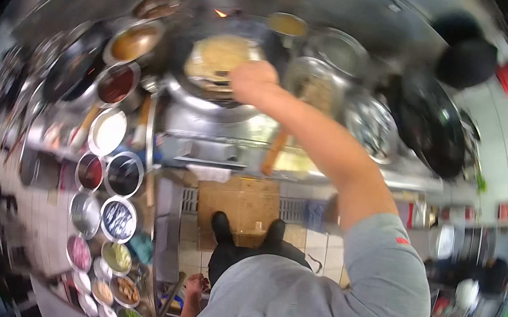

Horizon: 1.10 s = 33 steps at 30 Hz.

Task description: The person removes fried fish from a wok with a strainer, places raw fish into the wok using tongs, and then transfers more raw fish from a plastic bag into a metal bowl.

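Note:
My right hand point(254, 83) is closed in a fist over the right side of a wok point(179, 65) on the stove. Beside its fingers show dark bars, perhaps the slots of a tool, but what it holds is blurred. A pale yellow, flat mass of food point(223, 53) lies in the wok, partly covered by the hand. Low beside my body hangs my left hand point(196, 284), near the side counter. Its fingers are too small and dark to read. A wooden handle point(274, 153) sticks out at the stove's front edge, to the right of the wok.
A small flame point(220, 13) shows behind the wok. Left stand a bowl of orange-brown liquid point(133, 44), a pot of dark red sauce point(117, 84) and several tubs of ingredients. A metal bowl point(339, 51) and a large black wok point(435, 121) are at right. Cardboard point(238, 204) covers the floor.

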Each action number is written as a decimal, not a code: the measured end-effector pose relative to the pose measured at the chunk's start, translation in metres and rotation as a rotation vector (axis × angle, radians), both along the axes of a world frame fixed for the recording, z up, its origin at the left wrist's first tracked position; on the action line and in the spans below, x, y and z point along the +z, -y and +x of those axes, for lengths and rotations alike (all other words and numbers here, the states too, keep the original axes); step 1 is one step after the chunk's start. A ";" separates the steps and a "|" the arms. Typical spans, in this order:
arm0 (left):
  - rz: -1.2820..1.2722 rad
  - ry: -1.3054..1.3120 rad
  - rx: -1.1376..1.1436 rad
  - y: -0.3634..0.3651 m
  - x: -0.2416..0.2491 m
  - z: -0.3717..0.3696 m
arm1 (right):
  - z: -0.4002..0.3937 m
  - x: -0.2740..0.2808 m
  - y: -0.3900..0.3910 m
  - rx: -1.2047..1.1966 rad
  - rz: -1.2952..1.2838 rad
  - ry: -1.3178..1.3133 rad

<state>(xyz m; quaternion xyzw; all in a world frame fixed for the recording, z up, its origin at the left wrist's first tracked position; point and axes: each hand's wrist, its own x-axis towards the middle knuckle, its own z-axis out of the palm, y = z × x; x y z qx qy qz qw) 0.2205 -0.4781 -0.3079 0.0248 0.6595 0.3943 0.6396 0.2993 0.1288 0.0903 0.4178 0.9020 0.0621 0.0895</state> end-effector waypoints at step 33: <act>-0.030 -0.557 -0.451 -0.004 0.060 0.139 | 0.586 -0.132 -0.067 -0.758 -0.130 -0.048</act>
